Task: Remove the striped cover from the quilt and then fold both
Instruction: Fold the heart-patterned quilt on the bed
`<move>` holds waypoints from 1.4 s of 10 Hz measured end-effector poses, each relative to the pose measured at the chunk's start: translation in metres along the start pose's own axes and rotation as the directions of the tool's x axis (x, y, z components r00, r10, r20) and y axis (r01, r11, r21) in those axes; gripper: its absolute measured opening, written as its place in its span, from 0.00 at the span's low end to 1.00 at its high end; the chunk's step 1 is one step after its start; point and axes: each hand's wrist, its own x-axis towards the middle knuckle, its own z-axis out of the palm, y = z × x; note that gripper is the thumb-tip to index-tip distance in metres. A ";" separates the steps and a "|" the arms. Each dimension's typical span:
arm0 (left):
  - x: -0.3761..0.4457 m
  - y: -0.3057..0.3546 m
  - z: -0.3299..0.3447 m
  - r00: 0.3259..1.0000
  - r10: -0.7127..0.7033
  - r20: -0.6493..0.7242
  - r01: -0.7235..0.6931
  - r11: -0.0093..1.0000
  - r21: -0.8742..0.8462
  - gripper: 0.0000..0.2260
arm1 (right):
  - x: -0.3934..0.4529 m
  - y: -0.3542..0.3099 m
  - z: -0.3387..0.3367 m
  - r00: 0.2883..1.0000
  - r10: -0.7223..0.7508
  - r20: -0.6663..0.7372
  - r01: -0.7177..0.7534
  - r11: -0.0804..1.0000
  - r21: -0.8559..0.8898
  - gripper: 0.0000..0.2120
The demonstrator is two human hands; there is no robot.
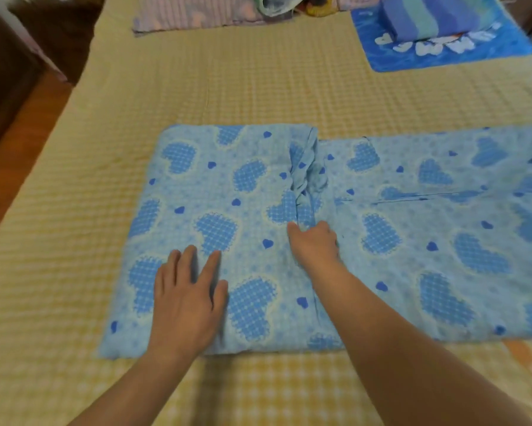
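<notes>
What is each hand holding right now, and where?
The right hand grips the blue heart-print fabric at the bunched edge of its folded-over layer. The left hand holds nothing; it presses flat on it.

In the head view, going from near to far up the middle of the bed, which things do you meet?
Left hand → right hand → bunched fold of the heart-print quilt → bare yellow checked bedsheet → pink striped cloth.

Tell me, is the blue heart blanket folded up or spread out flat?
Partly folded. The blanket's left part is doubled over into a thicker stack under the left hand; the right part lies in a flatter layer. The right hand grips the bunched edge.
</notes>
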 end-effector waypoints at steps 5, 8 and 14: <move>-0.008 -0.005 0.005 0.986 0.109 0.123 -0.124 0.985 0.121 0.26 | 0.038 0.051 -0.047 0.931 -0.090 -0.354 0.003 0.971 -0.239 0.14; 0.003 -0.020 0.026 0.970 0.204 0.135 -0.223 0.964 0.147 0.26 | -0.004 -0.005 0.024 0.050 -0.797 0.602 0.844 -0.288 -0.452 0.25; 0.002 -0.146 0.000 0.626 -0.045 0.778 0.778 -0.020 -0.627 0.26 | -0.001 0.096 0.002 0.991 -0.037 -0.125 -0.027 0.880 -0.475 0.38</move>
